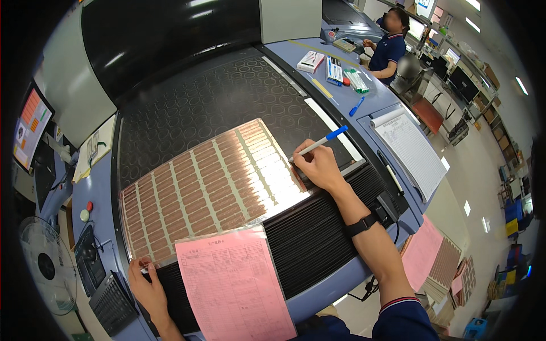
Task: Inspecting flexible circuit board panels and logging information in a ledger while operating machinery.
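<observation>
Circuit-board panel [196, 193] lies on the black machine bed [187, 102]. Our right hand [318, 167] grips a blue-ended marker pen [323, 141] at the panel's right edge; our left hand [149, 291] is at its near-left corner, can't tell if pinching. We should brace that corner, keep strokes light.

The patterned panel [187, 196] is shining like coppery metal, its glossy face throwing back a white glare, while the pink sheet [227, 284] is showing as paper inside a smooth, clear plastic pocket [253, 244]. The black hood [170, 34] is gleaming slick and glossy, the ring-marked bed [216, 94] is looking duller and textured, and the pleated cover [324, 236] is showing matt ribs. The counter [372, 103] is giving off a smooth, low sheen, the pen [319, 143] is looking like plastic, and the navy sleeve [406, 323] is showing matt cloth.
</observation>
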The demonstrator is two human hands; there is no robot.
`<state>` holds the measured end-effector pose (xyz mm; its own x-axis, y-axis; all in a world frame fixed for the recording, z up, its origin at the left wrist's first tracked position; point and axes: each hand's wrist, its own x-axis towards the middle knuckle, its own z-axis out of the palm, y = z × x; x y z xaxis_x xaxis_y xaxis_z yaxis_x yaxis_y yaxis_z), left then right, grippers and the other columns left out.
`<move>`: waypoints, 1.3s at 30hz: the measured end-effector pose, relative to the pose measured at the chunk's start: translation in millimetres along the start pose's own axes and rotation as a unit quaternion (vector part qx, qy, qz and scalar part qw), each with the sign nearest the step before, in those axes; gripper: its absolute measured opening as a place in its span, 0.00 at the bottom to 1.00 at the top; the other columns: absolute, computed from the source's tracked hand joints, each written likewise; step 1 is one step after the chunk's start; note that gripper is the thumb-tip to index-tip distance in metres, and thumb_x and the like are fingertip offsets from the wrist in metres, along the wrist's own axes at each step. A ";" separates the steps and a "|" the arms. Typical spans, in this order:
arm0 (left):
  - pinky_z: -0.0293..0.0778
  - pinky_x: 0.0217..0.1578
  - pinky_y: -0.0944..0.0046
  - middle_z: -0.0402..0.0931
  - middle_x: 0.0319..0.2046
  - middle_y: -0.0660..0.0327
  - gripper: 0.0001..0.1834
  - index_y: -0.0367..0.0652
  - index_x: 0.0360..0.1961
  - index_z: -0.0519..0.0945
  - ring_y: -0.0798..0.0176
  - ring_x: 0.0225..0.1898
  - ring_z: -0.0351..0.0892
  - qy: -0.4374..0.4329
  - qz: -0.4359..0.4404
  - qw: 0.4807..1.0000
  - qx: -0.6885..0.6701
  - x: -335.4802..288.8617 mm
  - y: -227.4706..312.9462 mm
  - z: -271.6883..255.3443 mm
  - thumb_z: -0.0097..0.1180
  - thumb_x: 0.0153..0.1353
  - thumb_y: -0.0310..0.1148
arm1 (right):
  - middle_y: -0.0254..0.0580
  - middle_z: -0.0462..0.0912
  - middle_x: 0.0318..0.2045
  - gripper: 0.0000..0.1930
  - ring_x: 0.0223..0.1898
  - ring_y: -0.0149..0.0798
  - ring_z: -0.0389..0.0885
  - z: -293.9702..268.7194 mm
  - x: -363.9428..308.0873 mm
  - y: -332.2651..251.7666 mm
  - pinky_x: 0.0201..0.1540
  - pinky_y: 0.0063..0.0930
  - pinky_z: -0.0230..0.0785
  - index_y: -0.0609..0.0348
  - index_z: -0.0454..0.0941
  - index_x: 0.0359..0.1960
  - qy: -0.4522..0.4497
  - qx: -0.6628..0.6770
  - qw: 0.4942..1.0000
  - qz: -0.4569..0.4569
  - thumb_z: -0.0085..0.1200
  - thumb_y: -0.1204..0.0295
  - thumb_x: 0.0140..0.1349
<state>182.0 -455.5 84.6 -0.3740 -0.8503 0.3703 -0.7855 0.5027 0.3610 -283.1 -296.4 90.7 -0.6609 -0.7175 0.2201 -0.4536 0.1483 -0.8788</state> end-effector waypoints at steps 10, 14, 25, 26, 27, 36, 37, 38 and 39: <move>0.69 0.52 0.54 0.76 0.45 0.49 0.15 0.33 0.49 0.75 0.48 0.47 0.76 0.005 -0.005 1.000 -0.002 -2.2 -8.1 -1.8 0.55 0.65 0.31 | 0.41 0.82 0.20 0.07 0.23 0.29 0.79 0.3 -2.7 -0.5 0.29 0.24 0.71 0.66 0.78 0.27 -0.003 0.000 1.000 -0.014 0.54 0.73 0.55; 0.67 0.54 0.53 0.76 0.44 0.48 0.15 0.34 0.49 0.75 0.45 0.47 0.75 -0.003 -0.026 0.999 -0.044 -1.1 -7.9 -1.7 0.56 0.64 0.29 | 0.42 0.81 0.20 0.07 0.22 0.29 0.77 -1.5 -1.7 6.6 0.27 0.25 0.68 0.66 0.79 0.27 0.003 -0.028 0.999 -0.024 0.55 0.73 0.54; 0.77 0.50 0.60 0.79 0.45 0.54 0.17 0.34 0.55 0.75 0.60 0.44 0.80 0.095 -0.274 0.718 -0.633 30.8 -34.1 -30.4 0.57 0.65 0.28 | 0.32 0.77 0.22 0.02 0.25 0.24 0.73 -1.0 11.5 34.6 0.28 0.20 0.65 0.61 0.77 0.31 0.193 0.140 0.967 -0.087 0.55 0.76 0.62; 0.78 0.50 0.59 0.79 0.44 0.54 0.16 0.34 0.54 0.76 0.60 0.43 0.81 -0.012 -0.260 0.697 -0.668 34.5 -43.1 -29.8 0.54 0.67 0.29 | 0.32 0.77 0.22 0.02 0.25 0.25 0.73 0.0 11.3 36.2 0.28 0.20 0.65 0.61 0.77 0.32 0.191 0.144 0.967 -0.087 0.55 0.77 0.62; 0.78 0.50 0.59 0.80 0.43 0.56 0.17 0.35 0.55 0.75 0.61 0.44 0.81 -0.058 -0.261 0.705 -0.657 36.6 -33.5 -26.7 0.53 0.67 0.29 | 0.32 0.76 0.22 0.02 0.26 0.25 0.73 -2.6 11.9 40.1 0.29 0.20 0.65 0.61 0.77 0.33 0.196 0.135 0.966 -0.096 0.55 0.76 0.62; 0.82 0.42 0.67 0.81 0.45 0.60 0.16 0.38 0.56 0.73 0.67 0.42 0.83 0.135 -0.063 0.672 -0.726 21.2 28.3 -139.6 0.52 0.70 0.33 | 0.33 0.77 0.25 0.08 0.25 0.23 0.71 0.2 -43.3 -39.5 0.27 0.17 0.64 0.65 0.80 0.42 0.246 0.175 0.940 -0.160 0.54 0.72 0.68; 0.82 0.43 0.65 0.81 0.46 0.60 0.16 0.39 0.56 0.74 0.67 0.43 0.83 0.171 -0.036 0.667 -0.724 4.4 23.7 -162.2 0.53 0.70 0.33 | 0.33 0.77 0.26 0.08 0.25 0.23 0.71 2.6 -61.4 -65.6 0.27 0.16 0.64 0.64 0.80 0.42 0.209 0.179 0.943 -0.188 0.54 0.72 0.68; 0.82 0.44 0.64 0.81 0.46 0.60 0.16 0.40 0.55 0.74 0.66 0.43 0.83 0.202 -0.008 0.662 -0.721 -12.2 18.6 -183.2 0.53 0.70 0.34 | 0.33 0.77 0.27 0.08 0.25 0.22 0.71 6.4 -81.1 -89.6 0.28 0.16 0.63 0.63 0.80 0.42 0.175 0.182 0.943 -0.215 0.54 0.72 0.69; 0.82 0.44 0.63 0.80 0.46 0.60 0.16 0.40 0.55 0.74 0.65 0.45 0.82 0.265 -0.011 0.652 -0.710 -32.8 15.3 -200.5 0.53 0.70 0.34 | 0.35 0.78 0.28 0.08 0.27 0.24 0.73 10.2 -101.8 -108.3 0.29 0.17 0.65 0.64 0.80 0.43 0.120 0.153 0.957 -0.213 0.53 0.72 0.69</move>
<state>281.1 -388.7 249.6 0.1489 -0.8758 0.4590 0.6017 0.4487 0.6608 -160.6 -246.3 159.2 -0.5896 -0.4857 0.6453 -0.5406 -0.3563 -0.7621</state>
